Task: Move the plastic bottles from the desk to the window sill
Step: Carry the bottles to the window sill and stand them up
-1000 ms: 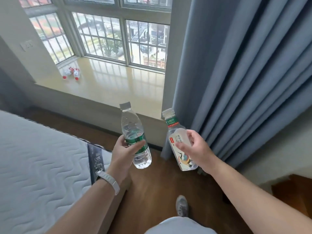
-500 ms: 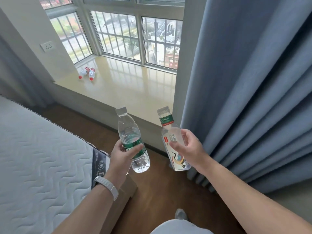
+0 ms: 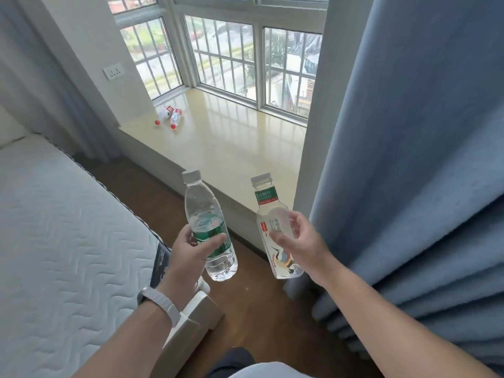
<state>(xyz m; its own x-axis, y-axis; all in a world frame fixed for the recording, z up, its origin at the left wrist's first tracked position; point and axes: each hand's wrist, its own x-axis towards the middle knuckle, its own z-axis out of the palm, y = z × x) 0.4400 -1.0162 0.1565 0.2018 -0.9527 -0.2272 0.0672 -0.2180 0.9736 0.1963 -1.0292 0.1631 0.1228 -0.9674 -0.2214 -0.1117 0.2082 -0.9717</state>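
My left hand (image 3: 191, 249) grips a clear water bottle with a green label (image 3: 203, 211) around its middle, held upright. My right hand (image 3: 300, 244) grips a white bottle with a green neck band and a bird picture (image 3: 268, 211), also nearly upright. Both bottles hang over the wooden floor, just short of the front edge of the beige window sill (image 3: 231, 143). Two small red-capped bottles (image 3: 171, 115) lie on their sides at the sill's far left corner.
A white quilted mattress (image 3: 60, 241) fills the left. A blue curtain (image 3: 422, 159) hangs on the right beside a white window post (image 3: 313, 105). A pale box (image 3: 196, 320) sits on the brown floor below my left wrist. A barred window backs the sill.
The view has swung right and nearer to the sill, which now shows more of its left corner. Both hands keep their grip on the bottles, held in much the same pose.
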